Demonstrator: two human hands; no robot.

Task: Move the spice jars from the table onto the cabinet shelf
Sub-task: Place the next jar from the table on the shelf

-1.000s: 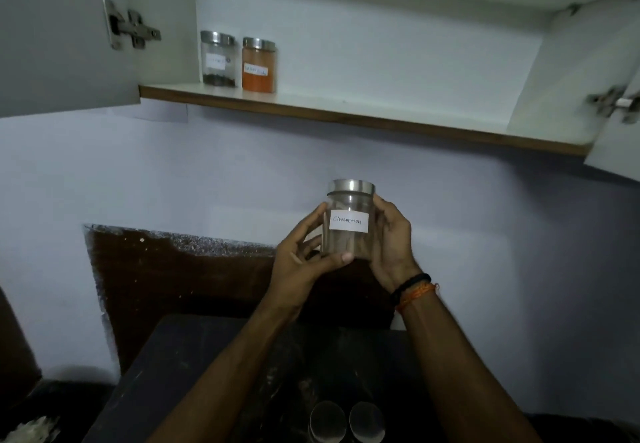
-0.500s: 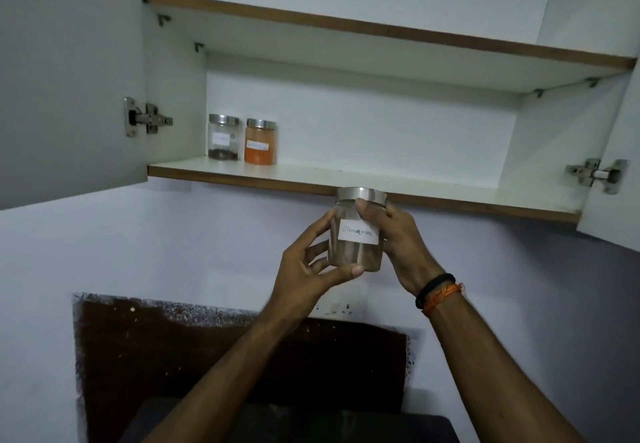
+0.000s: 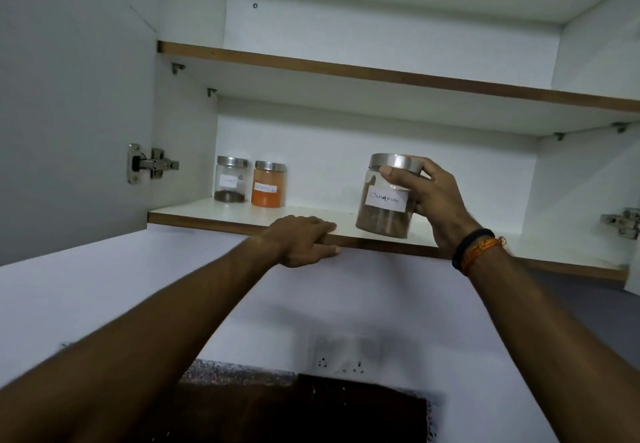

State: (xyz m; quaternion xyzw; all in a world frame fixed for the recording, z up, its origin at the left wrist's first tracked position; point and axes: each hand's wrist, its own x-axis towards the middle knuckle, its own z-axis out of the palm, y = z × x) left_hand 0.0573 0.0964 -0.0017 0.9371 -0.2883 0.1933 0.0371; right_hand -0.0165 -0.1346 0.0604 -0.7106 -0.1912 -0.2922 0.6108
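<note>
- Two jars already stood at the left end of the lower cabinet shelf [image 3: 194,210], close to the cabinet's side wall: a clear jar [image 3: 231,179] with dark bits at its bottom, and just beside it an orange jar [image 3: 269,184] of bright powder. Both wore small white labels too blurred to read.
- The left hand [image 3: 304,240] rested on the shelf's front edge, fingers laid over the top and thumb under the wooden lip, holding no jar; probably it steadied the reach upward.
- The cinnamon jar [image 3: 386,200] hung slightly tilted over the shelf's front, well apart from the other two. Whether its base touched the board could not be told. Its handwritten label read "Cinnamon".
- The right hand [image 3: 429,196] had its grip closed round that jar, fingertips at the steel lid, likely to lower it upright.
</note>
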